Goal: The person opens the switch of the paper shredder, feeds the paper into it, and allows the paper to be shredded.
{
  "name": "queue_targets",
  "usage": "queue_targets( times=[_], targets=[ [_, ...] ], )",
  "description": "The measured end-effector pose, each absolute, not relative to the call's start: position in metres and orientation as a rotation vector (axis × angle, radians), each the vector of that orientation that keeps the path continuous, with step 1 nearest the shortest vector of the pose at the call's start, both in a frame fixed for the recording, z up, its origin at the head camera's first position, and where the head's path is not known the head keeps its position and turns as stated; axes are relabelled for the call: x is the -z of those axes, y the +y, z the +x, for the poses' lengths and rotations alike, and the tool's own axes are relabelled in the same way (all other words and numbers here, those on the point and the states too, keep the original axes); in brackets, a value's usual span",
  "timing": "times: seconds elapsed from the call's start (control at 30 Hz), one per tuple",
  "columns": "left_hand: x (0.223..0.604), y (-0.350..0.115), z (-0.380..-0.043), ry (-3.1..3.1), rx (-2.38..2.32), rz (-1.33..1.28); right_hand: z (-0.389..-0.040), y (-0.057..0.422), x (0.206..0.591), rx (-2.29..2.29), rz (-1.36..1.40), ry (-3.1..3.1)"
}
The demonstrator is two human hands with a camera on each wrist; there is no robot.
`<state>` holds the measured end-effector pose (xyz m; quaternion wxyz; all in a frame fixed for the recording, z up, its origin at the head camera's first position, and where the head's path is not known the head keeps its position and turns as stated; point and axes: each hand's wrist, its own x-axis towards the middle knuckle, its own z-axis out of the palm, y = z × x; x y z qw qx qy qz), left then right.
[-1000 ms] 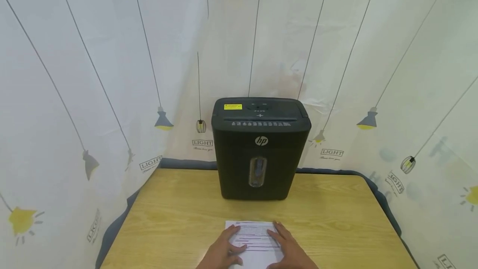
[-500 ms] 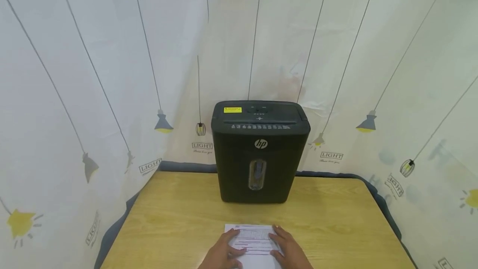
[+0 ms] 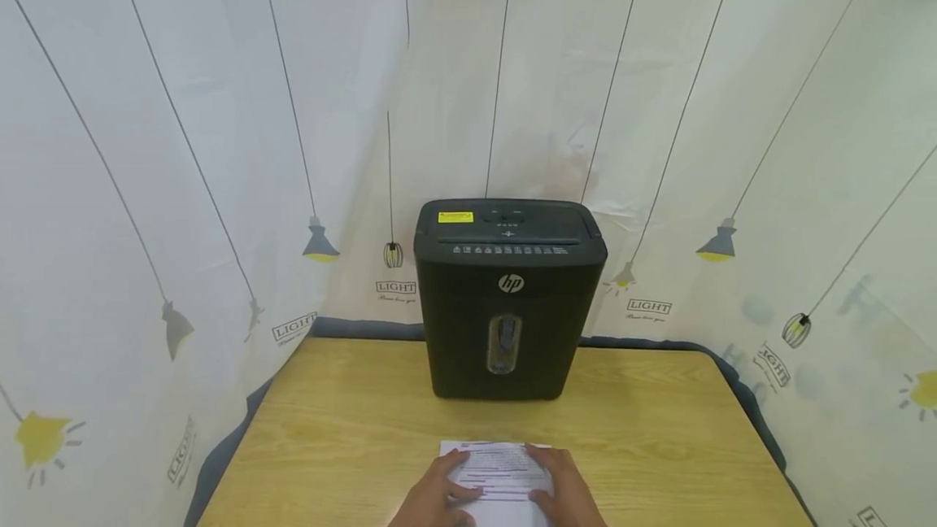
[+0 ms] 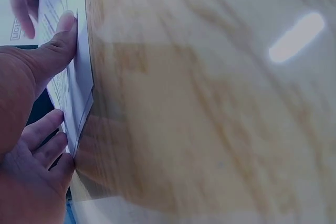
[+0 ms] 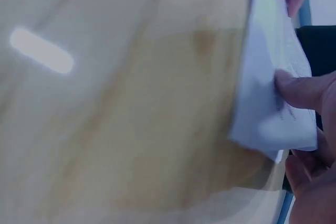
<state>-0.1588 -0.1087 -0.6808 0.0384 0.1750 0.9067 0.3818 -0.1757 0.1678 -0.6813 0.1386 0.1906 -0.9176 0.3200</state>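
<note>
A small stack of printed white paper sheets (image 3: 501,474) lies on the table at the front, with dark and purple lines across its top page. My left hand (image 3: 432,496) holds the stack's left side, its thumb (image 4: 64,30) on the top page and its other fingers along the edge. On the other side my right hand (image 3: 573,490) grips the right edge of the paper, which bows up off the layers below in the right wrist view. There the right thumb (image 5: 294,88) presses on the sheet from above, and fingers show beneath it.
A black HP paper shredder (image 3: 508,324) stands upright on the wooden table (image 3: 329,421), beyond the sheets. A slot runs across its top, and its front has a small clear window. Fabric printed with lamps (image 3: 220,104) surrounds the table at the back and sides.
My right hand has shifted slightly inward and its fingers have moved over the paper's right edge. The left hand stays nearly in place. The view has tilted up slightly.
</note>
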Motion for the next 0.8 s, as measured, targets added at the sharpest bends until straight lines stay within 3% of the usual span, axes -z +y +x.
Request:
queue_targets(
  times=[0.17, 0.27, 0.57, 0.8],
  targets=[
    [0.689, -0.112, -0.166, 3.028, -0.937, 0.907, -0.184, 0.166, 0.677, -1.086, 0.469, -2.581],
    [0.694, -0.111, -0.17, 3.107, -0.89, 0.937, -0.187, 0.167, 0.67, -1.295, 0.341, -2.629],
    [0.684, -0.108, -0.175, 2.888, -1.258, 0.436, -0.192, 0.181, 0.658, -1.76, 0.166, -2.659],
    [0.679, -0.109, -0.177, 2.905, -1.44, 0.252, -0.19, 0.192, 0.662, -2.052, 0.159, -2.545]
  ],
)
